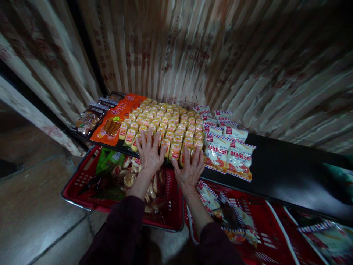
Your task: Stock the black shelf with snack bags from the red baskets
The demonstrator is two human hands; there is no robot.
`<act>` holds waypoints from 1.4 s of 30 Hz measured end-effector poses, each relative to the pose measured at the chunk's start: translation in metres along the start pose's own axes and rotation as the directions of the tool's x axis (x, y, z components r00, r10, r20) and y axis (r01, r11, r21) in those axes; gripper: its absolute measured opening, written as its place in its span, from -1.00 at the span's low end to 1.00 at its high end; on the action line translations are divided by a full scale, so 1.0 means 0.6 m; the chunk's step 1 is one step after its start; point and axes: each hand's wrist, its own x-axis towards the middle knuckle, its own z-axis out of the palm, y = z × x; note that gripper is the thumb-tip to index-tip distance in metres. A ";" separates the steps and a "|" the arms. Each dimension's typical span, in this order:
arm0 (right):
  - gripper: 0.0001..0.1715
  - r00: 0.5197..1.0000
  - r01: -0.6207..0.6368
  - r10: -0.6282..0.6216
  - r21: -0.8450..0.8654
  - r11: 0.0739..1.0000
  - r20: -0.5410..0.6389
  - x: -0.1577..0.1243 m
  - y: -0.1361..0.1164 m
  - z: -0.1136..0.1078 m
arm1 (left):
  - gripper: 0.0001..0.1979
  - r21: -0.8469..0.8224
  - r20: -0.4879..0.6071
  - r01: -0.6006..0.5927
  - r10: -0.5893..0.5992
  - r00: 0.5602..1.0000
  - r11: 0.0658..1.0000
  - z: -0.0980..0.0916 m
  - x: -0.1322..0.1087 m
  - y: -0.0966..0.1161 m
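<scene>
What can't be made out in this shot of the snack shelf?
Head view.
Print on yellow snack packs: too small.
Packs under left hand and right hand: hidden by them.
Red basket contents: partly behind forearms.
Striped packet, bottom right: cut by frame edge.

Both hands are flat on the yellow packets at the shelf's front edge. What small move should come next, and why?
Probably a push backward with the left hand and right hand, to square the front row of yellow packets. Both palms lie open on that row, its packets sit slightly askew, and they reach the edge of the black shelf.
</scene>
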 end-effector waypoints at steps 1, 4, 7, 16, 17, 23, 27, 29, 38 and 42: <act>-0.30 1.000 0.002 -0.002 0.005 1.000 -0.003 0.000 0.000 0.000 | -0.42 0.005 -0.003 0.006 -0.006 1.000 1.000 0.000 0.003 -0.002; -0.30 1.000 0.006 -0.006 0.012 1.000 -0.019 0.001 0.001 0.003 | -0.40 0.018 -0.006 0.015 -0.015 1.000 1.000 0.002 0.015 -0.008; -0.29 0.999 0.010 -0.010 0.013 1.000 -0.032 0.001 0.002 0.005 | -0.41 0.025 -0.008 0.003 -0.003 1.000 1.000 0.006 0.027 -0.011; -0.31 1.000 -0.004 0.005 0.033 0.999 -0.017 0.003 -0.006 0.003 | -0.42 0.045 0.009 -0.001 0.001 1.000 0.999 0.014 0.026 -0.013; -0.32 1.000 -0.009 0.010 0.038 0.999 -0.013 0.003 -0.007 0.003 | -0.43 0.040 0.007 0.001 -0.001 1.000 0.999 0.014 0.025 -0.015; -0.32 0.999 -0.043 0.042 0.032 0.999 0.017 0.003 -0.013 0.001 | -0.44 0.024 -0.004 0.009 -0.009 1.000 1.000 0.018 0.025 -0.017; -0.33 0.999 -0.035 0.035 0.021 0.999 -0.003 0.004 -0.013 0.002 | -0.45 0.028 -0.020 0.004 -0.003 1.000 1.000 0.022 0.022 -0.015; -0.31 1.000 -0.030 0.030 0.018 0.999 -0.006 0.005 -0.013 0.002 | -0.44 0.044 -0.042 0.012 -0.010 0.999 0.999 0.024 0.020 -0.015; -0.28 0.999 -0.028 0.029 -0.016 0.999 0.020 0.011 -0.012 0.001 | -0.44 0.049 -0.080 0.073 -0.069 0.994 0.996 0.034 0.014 -0.016; -0.30 0.999 -0.022 0.022 -0.018 1.000 0.034 0.012 -0.012 0.002 | -0.45 0.035 -0.094 0.088 -0.085 0.992 0.995 0.035 0.019 -0.015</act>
